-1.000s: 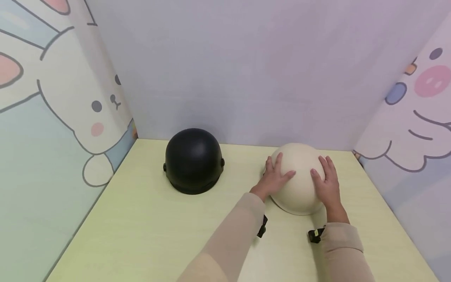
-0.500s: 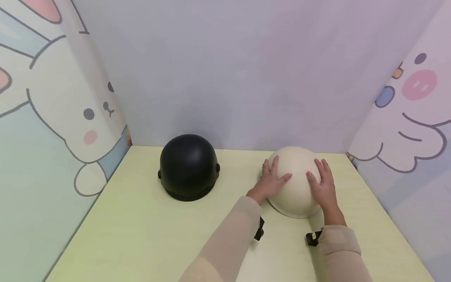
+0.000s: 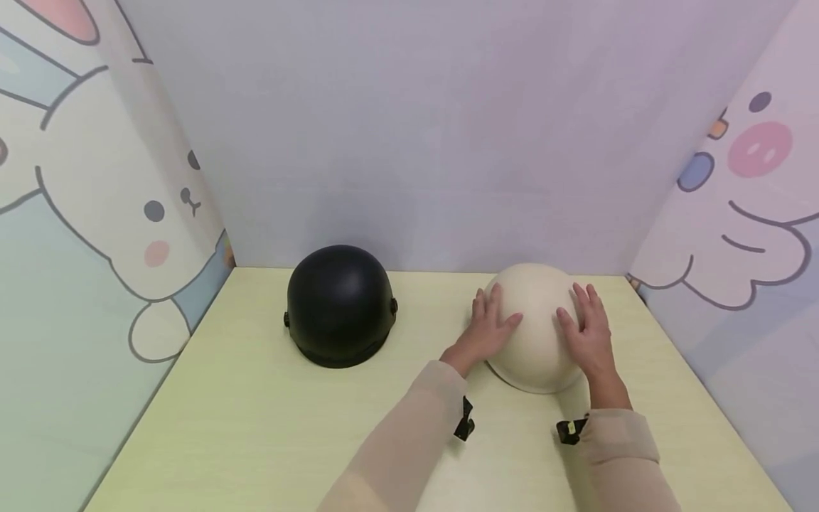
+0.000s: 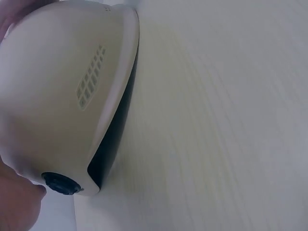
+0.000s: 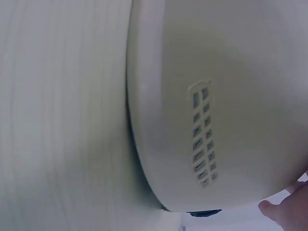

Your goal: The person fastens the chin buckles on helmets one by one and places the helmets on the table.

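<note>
A cream-white helmet rests dome-up at the right back of the table. My left hand lies along its left side, fingers spread and thumb on the dome. On the opposite side my right hand touches the shell with its fingers pointing up and away. The left wrist view shows a grid of vents, a round black knob and dark lining under the raised rim. In the right wrist view a matching vent grid shows, with the rim close to the table.
A black helmet with side knobs stands at the left back of the pale yellow table. Behind rises a lilac backdrop; cartoon panels flank both sides. Black wrist straps hang below my sleeves.
The head view has shifted slightly, so the black helmet appears lower and farther left. My left hand has slid a little left on the white helmet; the right hand stays on its side.
</note>
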### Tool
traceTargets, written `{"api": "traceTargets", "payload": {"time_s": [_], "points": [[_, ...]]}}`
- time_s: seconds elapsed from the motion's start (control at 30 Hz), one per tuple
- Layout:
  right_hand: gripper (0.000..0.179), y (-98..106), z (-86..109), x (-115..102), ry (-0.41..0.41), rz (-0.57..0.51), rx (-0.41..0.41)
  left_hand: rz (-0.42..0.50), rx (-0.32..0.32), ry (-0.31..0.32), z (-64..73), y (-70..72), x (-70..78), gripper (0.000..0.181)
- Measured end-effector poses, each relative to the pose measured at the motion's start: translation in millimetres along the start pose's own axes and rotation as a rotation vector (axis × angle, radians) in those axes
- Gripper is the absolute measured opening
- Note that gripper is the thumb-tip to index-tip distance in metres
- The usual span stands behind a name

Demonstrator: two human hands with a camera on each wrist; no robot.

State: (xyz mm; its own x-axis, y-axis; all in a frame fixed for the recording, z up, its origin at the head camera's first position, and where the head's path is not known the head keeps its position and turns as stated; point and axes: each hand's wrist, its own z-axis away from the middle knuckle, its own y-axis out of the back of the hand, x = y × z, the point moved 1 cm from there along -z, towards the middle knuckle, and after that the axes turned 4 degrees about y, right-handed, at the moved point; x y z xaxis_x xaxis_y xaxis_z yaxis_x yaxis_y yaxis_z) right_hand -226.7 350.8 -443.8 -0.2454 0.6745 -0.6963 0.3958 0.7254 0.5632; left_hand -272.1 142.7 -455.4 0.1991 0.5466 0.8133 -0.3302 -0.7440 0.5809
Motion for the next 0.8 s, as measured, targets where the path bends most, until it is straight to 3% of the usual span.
{"api": "traceTargets", "payload": {"time_s": [0.3, 0.63, 0.8], "points": [[0.061, -6, 3.5, -30, 0.106, 0.022, 0.03, -0.095, 0.026, -0.043, 18.8, 32.8, -12.6, 0.082], [0.061, -24, 3.4, -58, 0.21, -0.038, 0.083, -0.229, 0.143, -0.116, 36.9, 65.9, -23.7, 0.082], [0.06, -41, 4.4, -73, 0.233, -0.11, 0.071, -0.318, 0.237, -0.156, 48.0, 87.4, -30.4, 0.081]]}}
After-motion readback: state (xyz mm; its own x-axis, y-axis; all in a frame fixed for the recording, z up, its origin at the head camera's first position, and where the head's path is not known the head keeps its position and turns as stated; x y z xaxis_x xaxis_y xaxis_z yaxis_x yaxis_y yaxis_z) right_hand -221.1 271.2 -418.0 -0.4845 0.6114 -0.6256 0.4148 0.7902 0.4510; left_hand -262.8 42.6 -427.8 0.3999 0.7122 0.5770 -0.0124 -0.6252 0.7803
